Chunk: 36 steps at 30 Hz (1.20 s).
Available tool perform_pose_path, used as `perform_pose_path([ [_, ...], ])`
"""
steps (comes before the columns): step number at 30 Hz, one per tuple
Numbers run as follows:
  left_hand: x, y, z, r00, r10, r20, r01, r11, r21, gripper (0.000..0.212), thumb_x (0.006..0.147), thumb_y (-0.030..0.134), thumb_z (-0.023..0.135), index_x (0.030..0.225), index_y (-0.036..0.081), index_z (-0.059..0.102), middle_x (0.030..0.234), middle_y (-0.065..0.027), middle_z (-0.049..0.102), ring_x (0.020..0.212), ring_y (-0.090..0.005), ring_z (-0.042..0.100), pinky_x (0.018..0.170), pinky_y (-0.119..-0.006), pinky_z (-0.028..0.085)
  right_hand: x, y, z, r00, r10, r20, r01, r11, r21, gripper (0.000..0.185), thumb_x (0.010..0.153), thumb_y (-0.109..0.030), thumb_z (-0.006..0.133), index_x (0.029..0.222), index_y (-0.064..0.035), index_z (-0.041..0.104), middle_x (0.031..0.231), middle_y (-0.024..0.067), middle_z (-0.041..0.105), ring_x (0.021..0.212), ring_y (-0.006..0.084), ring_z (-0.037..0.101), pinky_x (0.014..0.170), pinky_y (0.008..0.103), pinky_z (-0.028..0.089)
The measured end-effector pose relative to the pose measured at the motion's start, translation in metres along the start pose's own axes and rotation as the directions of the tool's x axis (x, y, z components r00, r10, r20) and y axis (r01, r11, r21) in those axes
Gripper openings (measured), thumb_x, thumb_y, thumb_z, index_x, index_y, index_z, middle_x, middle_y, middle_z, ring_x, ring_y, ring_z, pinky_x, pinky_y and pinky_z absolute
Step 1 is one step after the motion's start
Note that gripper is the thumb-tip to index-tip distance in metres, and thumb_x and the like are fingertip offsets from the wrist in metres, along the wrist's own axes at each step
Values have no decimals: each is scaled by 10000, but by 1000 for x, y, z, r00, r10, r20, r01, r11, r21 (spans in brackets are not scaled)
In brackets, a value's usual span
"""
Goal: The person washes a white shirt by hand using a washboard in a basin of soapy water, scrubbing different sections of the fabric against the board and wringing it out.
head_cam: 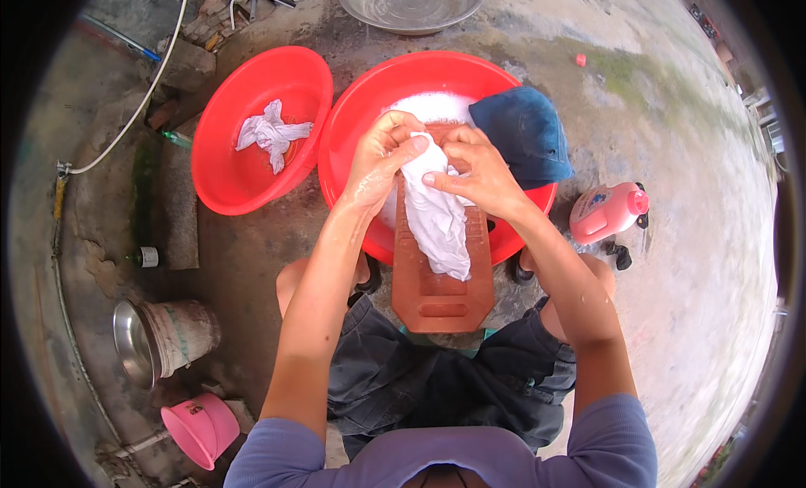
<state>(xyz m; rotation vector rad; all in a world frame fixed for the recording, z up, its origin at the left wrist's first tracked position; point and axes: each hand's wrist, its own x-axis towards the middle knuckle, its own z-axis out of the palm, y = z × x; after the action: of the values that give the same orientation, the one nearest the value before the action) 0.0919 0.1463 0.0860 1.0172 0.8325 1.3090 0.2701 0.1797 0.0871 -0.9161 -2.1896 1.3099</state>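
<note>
Between my two hands hangs a wet white cloth (436,227), its lower end lying on a brown washboard (442,305). My left hand (384,164) pinches the cloth's upper edge between thumb and fingers. At the cloth's right side, my right hand (476,167) grips it with the thumb across the front and the fingers curled. The washboard leans in a large red basin (352,91) that holds white suds (431,105). A dark blue cloth item (526,135) is draped over the basin's right rim.
A smaller red basin (217,179) with another white cloth (272,134) stands at the left. A metal basin (412,6) is beyond. A pink detergent bottle (604,212) lies at the right. A pink bucket (201,428), a worn bucket (186,337) and a hose (154,85) are at the left.
</note>
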Motion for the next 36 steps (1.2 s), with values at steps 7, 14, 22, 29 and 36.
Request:
perform_pose_path([
  [7,-17,2,16,979,80,187,-79,997,-11,388,814,250,636,1105,45,480,1046,-43,545,993,-131,514,811,-274,431,-5,-45,-9,994,-56,-98,98,858,505,162,807,-137,630,783,-52,494,778,-17,557,698,32,487,615,217,403],
  [14,-44,19,10,941,-207,268,120,944,308,420,776,194,668,1130,12,536,1057,-53,577,1002,-137,511,901,-305,381,-8,-133,-64,823,-300,-482,513,756,407,154,828,-137,612,925,-48,532,828,22,611,740,64,558,669,222,445],
  [22,-53,53,-40,1000,17,12,-21,883,469,259,856,261,561,984,54,474,910,-21,546,892,-92,492,825,-274,386,11,-157,-138,798,-250,-549,445,858,256,205,852,-212,582,975,-56,533,890,23,588,835,93,552,778,255,429],
  [29,-52,114,-50,974,200,107,-192,476,858,305,810,262,611,939,-3,537,867,-91,593,821,-153,540,714,-320,418,21,-135,-150,759,-132,-637,576,593,563,158,888,-147,501,990,-27,510,950,71,603,883,142,570,788,288,444],
  [36,-89,179,-46,935,354,-1,-100,265,959,304,796,293,610,883,5,565,708,-172,588,664,-264,595,589,-348,424,-15,-111,-190,779,-254,-573,619,459,637,114,893,-132,467,963,-57,518,951,52,609,891,138,577,806,300,435],
])
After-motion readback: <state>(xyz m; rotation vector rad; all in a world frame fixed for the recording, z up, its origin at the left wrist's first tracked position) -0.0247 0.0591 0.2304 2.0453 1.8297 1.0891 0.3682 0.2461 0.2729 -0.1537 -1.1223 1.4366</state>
